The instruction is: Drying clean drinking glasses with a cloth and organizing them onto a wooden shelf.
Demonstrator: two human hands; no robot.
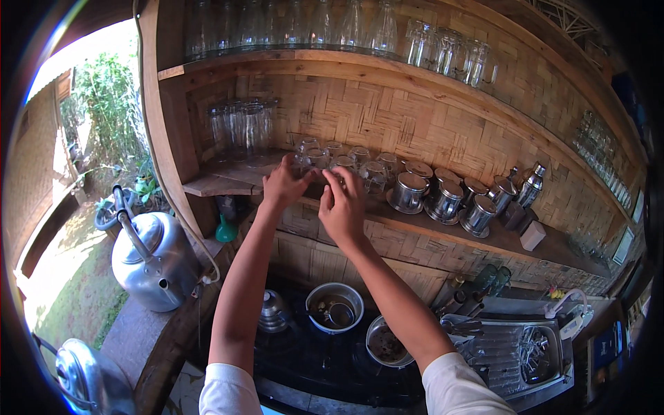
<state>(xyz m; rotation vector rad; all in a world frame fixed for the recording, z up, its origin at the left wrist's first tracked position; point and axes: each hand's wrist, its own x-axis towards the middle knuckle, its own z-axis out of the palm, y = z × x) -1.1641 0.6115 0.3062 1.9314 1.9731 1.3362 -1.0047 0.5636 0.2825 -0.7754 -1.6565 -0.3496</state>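
Note:
On the lower wooden shelf (242,181), small clear glass cups (374,173) stand in a cluster. My left hand (282,183) reaches to the left end of that cluster, its fingers and thumb closed round a glass cup (317,156). Beside it my right hand (344,207) is raised at the shelf's front edge, fingers apart and bent toward the nearest cups. The fingertips partly cover the cups there, and I see nothing held in that hand. To the right stand several lidded metal cups (409,193) on saucers.
Tall glasses (250,128) stand left on this shelf, glass bottles (321,28) above. Below my arms, a pot (335,308) and a pan (389,342) sit on a black stove (304,366). A large kettle (153,266) stands left; a metal sink (494,356) lies right.

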